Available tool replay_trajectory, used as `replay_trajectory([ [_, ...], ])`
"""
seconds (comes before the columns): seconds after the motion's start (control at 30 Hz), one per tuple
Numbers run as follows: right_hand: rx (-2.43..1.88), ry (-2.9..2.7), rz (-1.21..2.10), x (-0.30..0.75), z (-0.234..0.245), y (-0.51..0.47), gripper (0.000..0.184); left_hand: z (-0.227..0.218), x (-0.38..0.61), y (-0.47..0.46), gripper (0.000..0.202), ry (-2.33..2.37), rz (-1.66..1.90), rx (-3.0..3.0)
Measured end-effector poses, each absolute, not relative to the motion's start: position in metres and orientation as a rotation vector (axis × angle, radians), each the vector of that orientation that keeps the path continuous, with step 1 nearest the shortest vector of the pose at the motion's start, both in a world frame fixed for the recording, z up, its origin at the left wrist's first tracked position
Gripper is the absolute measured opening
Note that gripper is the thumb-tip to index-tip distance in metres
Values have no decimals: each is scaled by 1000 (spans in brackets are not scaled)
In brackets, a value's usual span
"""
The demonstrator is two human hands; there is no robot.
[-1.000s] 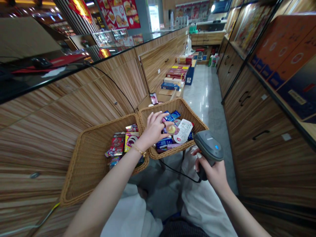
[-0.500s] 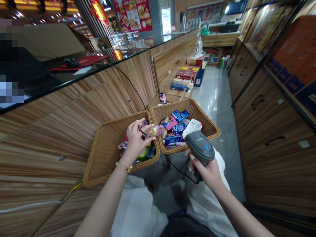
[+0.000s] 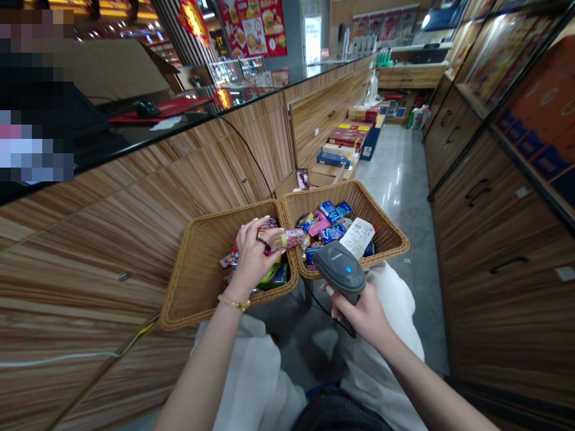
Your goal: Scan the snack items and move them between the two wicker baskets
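Observation:
My left hand (image 3: 257,254) is closed round a small clear bottle-shaped packet (image 3: 290,238) with a pink-and-purple label, over the inner edges of two wicker baskets. My right hand (image 3: 359,305) grips a dark grey barcode scanner (image 3: 340,268) by its handle, a blue light showing on top. The scanner's head points toward the right basket (image 3: 386,230), which holds several blue and pink snack packets (image 3: 331,233) and a printed paper receipt (image 3: 358,236). Beneath my left hand, the left basket (image 3: 179,281) contains colourful packets (image 3: 278,275), partly hidden by the hand.
A wooden counter (image 3: 215,158) with a dark glass top runs along the left, and a computer mouse (image 3: 146,108) lies on it. Stacked boxes (image 3: 350,136) stand beyond the baskets. Wooden cabinets (image 3: 489,239) line the right side of the grey floor aisle (image 3: 395,161).
The scanner has moved left, closer to the bottle-shaped packet, uncovering more of the receipt. My left hand keeps its hold, and the packet's label is turned more into view. The whole view has shifted slightly.

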State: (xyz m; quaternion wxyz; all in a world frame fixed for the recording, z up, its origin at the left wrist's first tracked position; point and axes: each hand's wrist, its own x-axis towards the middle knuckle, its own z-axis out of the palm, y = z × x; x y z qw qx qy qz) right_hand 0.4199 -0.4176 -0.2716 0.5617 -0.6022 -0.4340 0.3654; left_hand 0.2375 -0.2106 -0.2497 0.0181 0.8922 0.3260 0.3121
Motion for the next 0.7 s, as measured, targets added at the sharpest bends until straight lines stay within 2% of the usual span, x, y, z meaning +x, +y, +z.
replay_trajectory([
  [0.37,-1397,-1020,863,418,-275,-419,19,-253,236,-207,32,941,1049,2686],
  [0.7,-1394,-1034,857,415,-278,-418,23,-256,236,-208,36,936,992,2628],
])
